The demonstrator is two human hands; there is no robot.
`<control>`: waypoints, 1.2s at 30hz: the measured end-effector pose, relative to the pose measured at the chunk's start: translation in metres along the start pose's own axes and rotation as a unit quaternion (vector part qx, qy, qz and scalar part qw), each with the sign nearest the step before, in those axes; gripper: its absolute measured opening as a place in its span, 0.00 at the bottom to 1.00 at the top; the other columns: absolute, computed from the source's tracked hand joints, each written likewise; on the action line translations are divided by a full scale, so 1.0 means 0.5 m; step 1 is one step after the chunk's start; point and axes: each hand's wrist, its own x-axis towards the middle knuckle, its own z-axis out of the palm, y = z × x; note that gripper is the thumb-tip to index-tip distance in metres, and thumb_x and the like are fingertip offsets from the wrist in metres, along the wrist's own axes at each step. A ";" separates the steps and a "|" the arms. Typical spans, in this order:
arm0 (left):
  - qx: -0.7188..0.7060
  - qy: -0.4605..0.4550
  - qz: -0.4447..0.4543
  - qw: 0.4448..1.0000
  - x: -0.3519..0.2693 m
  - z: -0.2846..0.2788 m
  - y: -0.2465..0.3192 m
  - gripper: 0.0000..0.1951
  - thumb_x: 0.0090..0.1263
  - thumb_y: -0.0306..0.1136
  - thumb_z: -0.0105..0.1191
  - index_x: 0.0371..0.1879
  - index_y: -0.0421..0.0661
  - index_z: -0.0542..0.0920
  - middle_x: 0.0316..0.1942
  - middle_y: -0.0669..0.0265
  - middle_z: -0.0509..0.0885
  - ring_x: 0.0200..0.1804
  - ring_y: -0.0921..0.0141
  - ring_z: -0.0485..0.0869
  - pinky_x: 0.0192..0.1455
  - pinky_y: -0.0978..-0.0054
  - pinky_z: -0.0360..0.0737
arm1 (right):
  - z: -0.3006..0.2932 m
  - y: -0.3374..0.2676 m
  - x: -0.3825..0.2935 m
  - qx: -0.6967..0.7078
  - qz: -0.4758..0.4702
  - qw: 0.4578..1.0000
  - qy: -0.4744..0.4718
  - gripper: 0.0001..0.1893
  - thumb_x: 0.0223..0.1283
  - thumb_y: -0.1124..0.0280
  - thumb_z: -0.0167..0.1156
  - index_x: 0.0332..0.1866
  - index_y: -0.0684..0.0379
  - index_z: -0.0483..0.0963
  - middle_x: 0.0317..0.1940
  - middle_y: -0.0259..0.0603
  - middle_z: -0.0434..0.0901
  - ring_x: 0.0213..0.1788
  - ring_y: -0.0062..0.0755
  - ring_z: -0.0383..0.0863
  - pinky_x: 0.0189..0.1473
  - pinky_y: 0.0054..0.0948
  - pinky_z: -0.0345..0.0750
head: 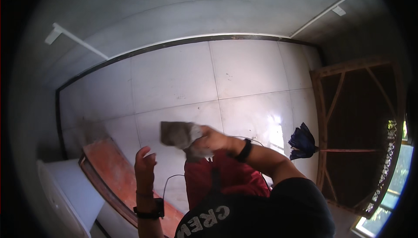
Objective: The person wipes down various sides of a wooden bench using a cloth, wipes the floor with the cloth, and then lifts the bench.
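Observation:
A grey-brown, cloth-like piece point(176, 134) with a paler fold is bunched in my right hand point(214, 139), in front of my red trousers. Its flat, squarish end sticks out to the left; blur hides exactly what it is. My left hand point(145, 163) is raised with bent fingers apart and nothing in it. A reddish wooden bench-like board point(112, 169) lies below and beside that hand. Each wrist wears a black band.
White floor tiles point(173, 78) reach a grey wall point(196, 12) with white conduit point(81, 42). At right, a dark blue mop-like head point(302, 141) on a red stick stands by a wooden-framed door point(321, 107). White furniture point(72, 185) stands at left; a thin cable point(165, 182) crosses the floor.

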 end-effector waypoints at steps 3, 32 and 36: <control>0.123 0.022 -0.050 0.991 0.131 -0.048 -0.131 0.17 0.64 0.36 0.54 0.48 0.40 0.72 0.38 0.63 0.78 0.33 0.75 0.76 0.38 0.80 0.74 | -0.216 0.011 -0.082 -0.115 -0.102 0.982 0.110 0.18 0.53 0.80 0.57 0.51 0.64 0.69 0.40 0.39 0.78 0.44 0.27 0.77 0.47 0.26 0.76; 0.515 -0.076 0.044 0.853 0.862 0.282 -0.720 0.16 0.60 0.37 0.55 0.42 0.39 0.76 0.37 0.54 0.80 0.37 0.64 0.81 0.41 0.70 0.77 | -1.399 0.740 -0.386 -0.080 0.283 0.325 0.899 0.48 0.51 0.31 0.46 0.72 0.49 0.42 0.71 0.45 0.46 0.69 0.52 0.52 0.64 0.55 0.55; 0.494 -0.133 -0.003 0.859 0.803 0.359 -0.718 0.17 0.59 0.36 0.56 0.43 0.39 0.75 0.38 0.55 0.80 0.37 0.63 0.81 0.42 0.70 0.77 | -1.420 0.596 -0.315 -0.185 0.277 0.327 0.884 0.45 0.54 0.33 0.44 0.71 0.49 0.43 0.71 0.44 0.47 0.68 0.52 0.54 0.63 0.53 0.57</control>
